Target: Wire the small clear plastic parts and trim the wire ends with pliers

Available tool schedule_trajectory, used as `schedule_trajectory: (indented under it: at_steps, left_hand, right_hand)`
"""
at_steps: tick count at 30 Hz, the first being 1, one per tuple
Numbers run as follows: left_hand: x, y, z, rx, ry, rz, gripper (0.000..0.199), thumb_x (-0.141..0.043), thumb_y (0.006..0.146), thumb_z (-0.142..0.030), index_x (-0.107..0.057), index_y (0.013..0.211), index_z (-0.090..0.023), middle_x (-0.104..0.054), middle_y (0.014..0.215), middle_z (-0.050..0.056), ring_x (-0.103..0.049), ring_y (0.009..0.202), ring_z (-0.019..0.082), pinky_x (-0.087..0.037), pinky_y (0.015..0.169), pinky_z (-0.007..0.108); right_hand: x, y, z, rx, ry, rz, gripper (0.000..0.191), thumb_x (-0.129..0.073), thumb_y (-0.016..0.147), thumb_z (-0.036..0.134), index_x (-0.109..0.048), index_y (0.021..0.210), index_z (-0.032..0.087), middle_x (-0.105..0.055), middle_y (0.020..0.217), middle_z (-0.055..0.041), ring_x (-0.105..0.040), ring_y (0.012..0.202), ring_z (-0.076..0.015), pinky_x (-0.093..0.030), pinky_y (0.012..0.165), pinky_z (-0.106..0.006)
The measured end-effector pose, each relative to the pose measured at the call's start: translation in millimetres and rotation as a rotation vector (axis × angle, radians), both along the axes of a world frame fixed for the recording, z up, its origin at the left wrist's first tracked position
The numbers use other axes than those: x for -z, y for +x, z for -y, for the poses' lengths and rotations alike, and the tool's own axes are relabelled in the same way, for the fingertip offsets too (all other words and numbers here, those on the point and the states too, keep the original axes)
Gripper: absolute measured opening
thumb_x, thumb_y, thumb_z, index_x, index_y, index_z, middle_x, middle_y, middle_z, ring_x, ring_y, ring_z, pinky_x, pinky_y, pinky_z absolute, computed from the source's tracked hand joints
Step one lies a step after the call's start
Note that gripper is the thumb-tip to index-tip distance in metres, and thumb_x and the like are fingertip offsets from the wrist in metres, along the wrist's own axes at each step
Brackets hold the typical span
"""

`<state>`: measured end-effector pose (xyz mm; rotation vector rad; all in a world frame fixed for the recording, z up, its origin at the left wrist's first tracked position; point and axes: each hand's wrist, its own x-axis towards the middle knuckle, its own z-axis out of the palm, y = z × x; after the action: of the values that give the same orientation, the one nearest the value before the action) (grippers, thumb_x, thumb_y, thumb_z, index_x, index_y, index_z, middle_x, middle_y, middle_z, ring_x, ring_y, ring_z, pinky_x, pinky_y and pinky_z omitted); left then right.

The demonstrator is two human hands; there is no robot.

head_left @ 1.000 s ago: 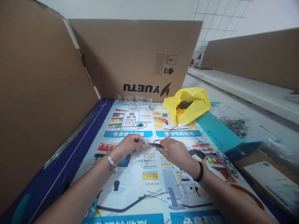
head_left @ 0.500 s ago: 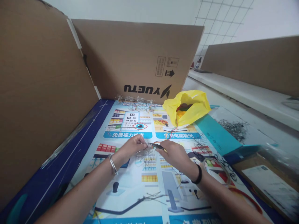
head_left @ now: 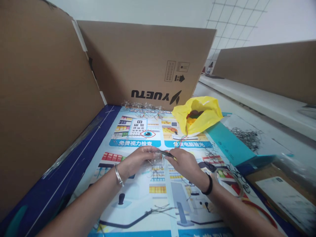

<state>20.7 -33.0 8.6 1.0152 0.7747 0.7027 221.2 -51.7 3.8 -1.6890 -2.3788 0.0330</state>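
My left hand (head_left: 143,155), with a silver bangle at its wrist, pinches a loose tangle of fine wire (head_left: 155,162) between thumb and fingers. Strands hang below the fingertips; the pinched part is too small to make out. My right hand (head_left: 182,159), a black band at its wrist, is wrapped round a slim dark pointed tool (head_left: 166,153) with a gold-coloured part near the palm. The tool's tip meets the left fingertips. Thin coloured wires (head_left: 182,141) run from beside my right hand up to a yellow bag (head_left: 202,115).
Cardboard panels (head_left: 138,59) stand behind and left. A wiry heap (head_left: 143,106) lies along the back panel. On the right are a roll of tape (head_left: 243,184), black wire loops, a teal box flap (head_left: 232,141) and a dark wire pile (head_left: 247,136). Cut strands (head_left: 160,209) lie in front.
My left fingers have shifted slightly right and straightened, closing the gap to the tool's tip. The right hand stays almost in place, still gripping the tool.
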Motion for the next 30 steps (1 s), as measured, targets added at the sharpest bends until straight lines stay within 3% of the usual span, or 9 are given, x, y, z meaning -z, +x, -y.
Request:
schedule_trajectory:
  at_steps: [15, 24, 30]
  left_hand:
    - [7.0, -4, -4, 0.108, -0.015, 0.084, 0.014, -0.065, 0.069, -0.018, -0.066, 0.082, -0.012, -0.064, 0.081, 0.004, -0.054, 0.070, 0.010, -0.037, 0.065, 0.023]
    - [4.2, -3, -2, 0.083, 0.003, 0.070, 0.014, -0.068, 0.067, -0.023, -0.065, 0.077, -0.014, -0.063, 0.075, 0.001, -0.052, 0.065, 0.008, -0.036, 0.064, 0.022]
    - [3.5, -1, -2, -0.009, 0.074, -0.101, 0.021, -0.065, 0.069, -0.034, -0.062, 0.072, -0.013, -0.060, 0.069, 0.002, -0.049, 0.060, 0.009, -0.035, 0.059, 0.023]
  right_hand:
    - [1.7, -1, 1, -0.016, -0.002, -0.007, 0.028, -0.042, 0.087, 0.041, -0.060, 0.086, 0.020, -0.061, 0.080, -0.0031, -0.055, 0.077, -0.0157, -0.032, 0.061, -0.023]
    - [-0.8, -3, 2, -0.016, -0.030, -0.004, 0.025, -0.043, 0.087, 0.039, -0.060, 0.086, 0.019, -0.061, 0.082, -0.0031, -0.056, 0.079, -0.0155, -0.034, 0.062, -0.023]
    - [1.9, -2, 0, -0.005, -0.014, -0.014, 0.031, -0.038, 0.089, 0.042, -0.059, 0.085, 0.020, -0.061, 0.080, -0.0028, -0.056, 0.077, -0.0154, -0.033, 0.060, -0.023]
